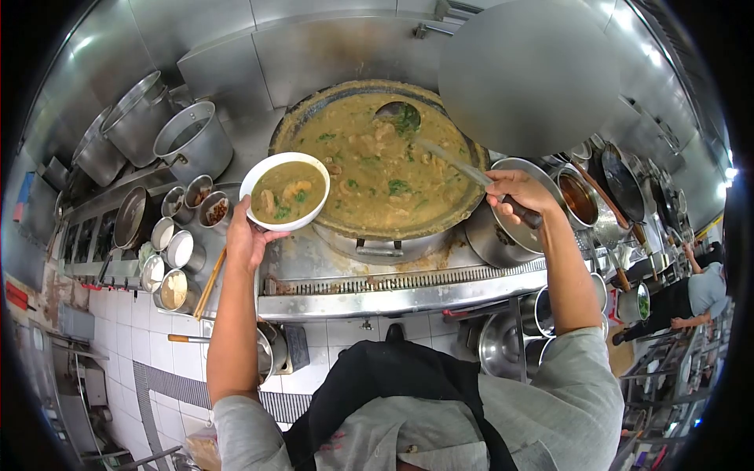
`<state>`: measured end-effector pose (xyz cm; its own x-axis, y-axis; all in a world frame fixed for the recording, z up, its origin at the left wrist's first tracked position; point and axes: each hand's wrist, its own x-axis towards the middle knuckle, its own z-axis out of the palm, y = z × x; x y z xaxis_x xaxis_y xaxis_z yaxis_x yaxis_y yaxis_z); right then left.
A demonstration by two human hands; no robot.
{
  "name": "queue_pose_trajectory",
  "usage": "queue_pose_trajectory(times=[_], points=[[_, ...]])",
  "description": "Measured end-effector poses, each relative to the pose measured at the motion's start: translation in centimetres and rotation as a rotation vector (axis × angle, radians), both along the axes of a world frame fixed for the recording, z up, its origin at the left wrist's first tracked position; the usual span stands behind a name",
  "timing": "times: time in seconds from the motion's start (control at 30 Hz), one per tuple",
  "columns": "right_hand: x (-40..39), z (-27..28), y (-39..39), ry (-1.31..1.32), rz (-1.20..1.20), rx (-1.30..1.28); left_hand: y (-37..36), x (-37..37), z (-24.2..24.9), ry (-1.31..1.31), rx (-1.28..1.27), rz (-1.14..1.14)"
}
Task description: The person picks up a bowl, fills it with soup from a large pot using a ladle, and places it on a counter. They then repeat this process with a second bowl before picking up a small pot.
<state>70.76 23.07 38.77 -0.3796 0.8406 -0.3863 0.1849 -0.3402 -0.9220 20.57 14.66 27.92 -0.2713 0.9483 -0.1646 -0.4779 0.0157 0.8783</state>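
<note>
My left hand [250, 239] is closed around the side and underside of a white bowl [259, 172]. The bowl holds greenish-brown stew with chunks and green herbs, and sits at the near left rim of a very large round pan [283, 141]. More of the same stew [361, 177] fills the pan. With my right hand [520, 192] I grip the dark handle of a ladle [459, 163], whose shaft reaches left over the pan. Its head lies in the stew near the far side, with green herbs in it.
Tall metal pots [192, 141] and small containers of ingredients [179, 250] stand on the left. Right of the pan are a large pot [503, 235] and a pot of reddish liquid [577, 196]. Another person [703, 290] stands at far right. A blurred disc covers the upper right.
</note>
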Motion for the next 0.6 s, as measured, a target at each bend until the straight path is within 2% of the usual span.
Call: queue_pose_trajectory(times=[0.03,0.23,0.43,0.6], points=[[-0.1,-0.1,0.0,-0.011,-0.005,0.004,0.0,0.0,0.0,0.0,0.0,-0.004],[-1.4,-0.8,-1.7,-0.565,0.091,0.55,-0.3,0.4,0.7,0.004,-0.018,0.013],[-2.3,0.0,-1.9,-0.402,0.106,0.516,0.0,-0.1,0.4,0.016,-0.022,-0.013],[-5.4,0.0,-1.5,-0.444,0.202,0.447,0.0,-0.5,0.3,0.024,-0.013,-0.028]])
